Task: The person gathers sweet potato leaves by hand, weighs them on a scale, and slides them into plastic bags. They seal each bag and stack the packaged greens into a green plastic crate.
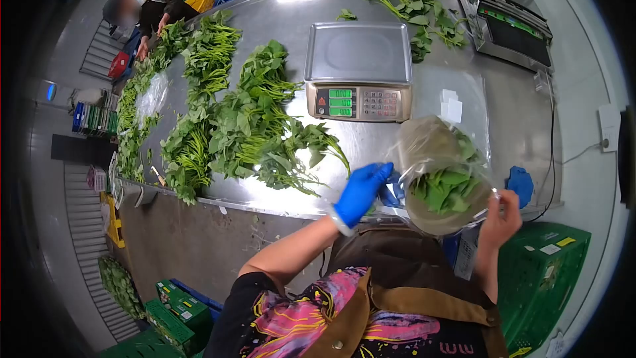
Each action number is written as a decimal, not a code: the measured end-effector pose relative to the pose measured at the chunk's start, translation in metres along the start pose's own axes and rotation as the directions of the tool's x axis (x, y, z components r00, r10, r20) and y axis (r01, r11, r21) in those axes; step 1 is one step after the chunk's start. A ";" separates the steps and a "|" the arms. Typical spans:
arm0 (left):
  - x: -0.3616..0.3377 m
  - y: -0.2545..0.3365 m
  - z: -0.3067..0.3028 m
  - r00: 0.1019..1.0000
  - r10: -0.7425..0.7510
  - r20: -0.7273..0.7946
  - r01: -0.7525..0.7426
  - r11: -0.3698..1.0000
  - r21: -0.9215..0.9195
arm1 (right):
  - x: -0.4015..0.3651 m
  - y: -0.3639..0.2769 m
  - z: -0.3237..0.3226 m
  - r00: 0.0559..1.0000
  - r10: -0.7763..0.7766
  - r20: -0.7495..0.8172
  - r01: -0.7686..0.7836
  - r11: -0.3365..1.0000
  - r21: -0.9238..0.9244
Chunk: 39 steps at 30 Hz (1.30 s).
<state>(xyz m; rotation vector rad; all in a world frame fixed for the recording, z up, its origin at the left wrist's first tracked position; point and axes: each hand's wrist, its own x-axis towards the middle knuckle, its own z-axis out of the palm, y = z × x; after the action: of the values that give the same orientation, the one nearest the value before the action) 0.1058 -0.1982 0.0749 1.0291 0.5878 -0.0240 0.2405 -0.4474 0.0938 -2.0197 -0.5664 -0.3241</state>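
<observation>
Left hand (359, 195) gloved, right hand (501, 222) bare, curled

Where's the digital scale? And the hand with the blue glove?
Digital scale (358, 54): head view, on its metal pan.
Gloved left hand (358, 193): head view, on the blue glove's middle.

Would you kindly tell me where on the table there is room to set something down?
The table is bare left of the scale, beyond the middle greens; a strip between the clear plastic and the cord is free too. Crowded: the left, under greens, and the near edge, where left hand and right hand flank the bag.
</observation>
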 end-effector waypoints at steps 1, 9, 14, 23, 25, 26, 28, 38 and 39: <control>-0.009 0.019 0.001 0.999 0.009 0.043 -0.008 1.000 -0.021 | 0.006 -0.013 -0.006 0.995 -0.088 -0.039 0.090 0.995 0.053; -0.019 0.011 -0.019 0.973 -0.122 0.194 0.152 0.977 -0.151 | 0.018 -0.026 -0.029 0.939 0.218 0.264 -0.253 0.962 0.106; -0.024 0.020 -0.008 0.952 0.009 0.306 -0.034 0.996 0.078 | 0.039 -0.033 -0.041 0.907 0.211 0.364 -0.228 0.974 0.003; -0.014 -0.016 -0.003 0.917 -0.085 0.389 0.086 0.996 0.014 | 0.009 -0.099 0.033 0.639 -0.326 0.697 0.543 0.832 -0.109; -0.013 -0.014 -0.008 0.939 -0.064 0.338 0.069 0.998 -0.002 | 0.007 -0.096 0.044 0.640 -0.249 0.727 0.483 0.866 -0.129; -0.015 -0.012 -0.007 0.949 -0.017 0.315 0.024 1.000 -0.019 | 0.013 -0.100 0.036 0.642 -0.270 0.717 0.476 0.874 -0.096; -0.006 -0.022 -0.019 0.975 -0.102 0.198 0.097 0.995 0.034 | 0.038 -0.132 0.006 0.651 -0.315 0.691 0.457 0.889 -0.026; -0.021 -0.008 -0.043 0.923 -0.161 0.350 0.261 0.929 -0.262 | 0.101 -0.121 -0.150 0.490 -0.618 -0.615 0.581 0.757 -0.299; -0.023 -0.008 -0.044 0.925 -0.169 0.341 0.263 0.932 -0.250 | 0.085 -0.068 -0.131 0.699 -0.531 -0.479 0.536 0.833 -0.142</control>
<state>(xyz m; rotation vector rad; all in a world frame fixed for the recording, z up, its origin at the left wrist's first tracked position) 0.0643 -0.1727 0.0626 0.6494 0.3957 -0.2875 0.2790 -0.5112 0.2466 -1.6182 -0.8059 -1.1678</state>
